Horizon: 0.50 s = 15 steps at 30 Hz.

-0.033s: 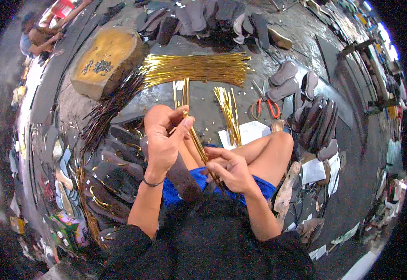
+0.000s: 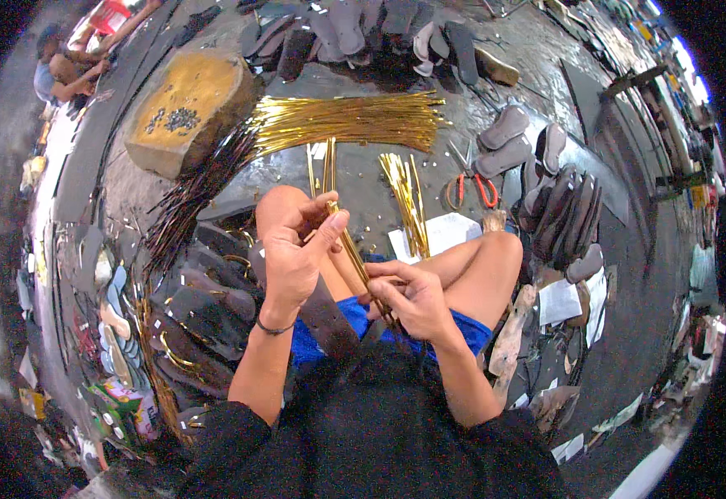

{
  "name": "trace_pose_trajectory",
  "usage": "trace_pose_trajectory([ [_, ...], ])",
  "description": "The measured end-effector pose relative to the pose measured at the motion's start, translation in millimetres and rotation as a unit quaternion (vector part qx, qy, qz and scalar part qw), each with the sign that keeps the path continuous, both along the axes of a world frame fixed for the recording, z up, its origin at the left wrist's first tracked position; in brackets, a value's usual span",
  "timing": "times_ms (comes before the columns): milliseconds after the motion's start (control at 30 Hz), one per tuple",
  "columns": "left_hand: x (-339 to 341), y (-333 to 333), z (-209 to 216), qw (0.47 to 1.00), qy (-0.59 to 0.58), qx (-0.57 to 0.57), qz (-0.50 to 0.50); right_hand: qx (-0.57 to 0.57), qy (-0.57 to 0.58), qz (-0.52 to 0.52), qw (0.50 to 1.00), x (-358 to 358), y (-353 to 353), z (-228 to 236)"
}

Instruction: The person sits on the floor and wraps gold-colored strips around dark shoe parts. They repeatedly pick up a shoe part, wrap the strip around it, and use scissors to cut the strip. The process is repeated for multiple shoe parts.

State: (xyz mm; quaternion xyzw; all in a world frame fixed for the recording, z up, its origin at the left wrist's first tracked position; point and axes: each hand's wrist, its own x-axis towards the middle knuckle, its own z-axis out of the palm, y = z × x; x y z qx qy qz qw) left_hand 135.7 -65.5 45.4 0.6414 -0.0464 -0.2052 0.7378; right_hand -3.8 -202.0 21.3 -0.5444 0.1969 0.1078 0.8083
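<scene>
My left hand pinches the upper end of a thin bundle of shiny gold strips between thumb and fingers. Lower down, my right hand has its fingers closed round the same bundle, which slants over my lap. A dark sole-shaped piece lies across my lap under my wrists. Beyond my left hand, a few loose gold strips point away from me. A smaller gold bunch rests partly on white paper. Farther off lies a wide pile of gold strips, its left part dark.
Far left stands a worn block with small dark bits on top. Scissors with red handles lie right of the gold bunch. Dark soles are stacked at the right, more at the back. Another person sits far left.
My right hand's fingers have shifted slightly along the strips and curled a little more. My left hand stays almost in place.
</scene>
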Motion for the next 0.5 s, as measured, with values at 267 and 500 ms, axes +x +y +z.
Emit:
trace_pose_trajectory([
  [267, -12.2, 6.4, 0.6, 0.998, -0.059, -0.021, 0.013, 0.017, -0.023, -0.028, 0.999, -5.2, 0.0, 13.1],
  [500, -37.2, 2.9, 17.1, 0.974, -0.183, 0.133, -0.006, -0.25, -0.192, -0.141, 0.938, 8.5, 21.3, 10.2],
])
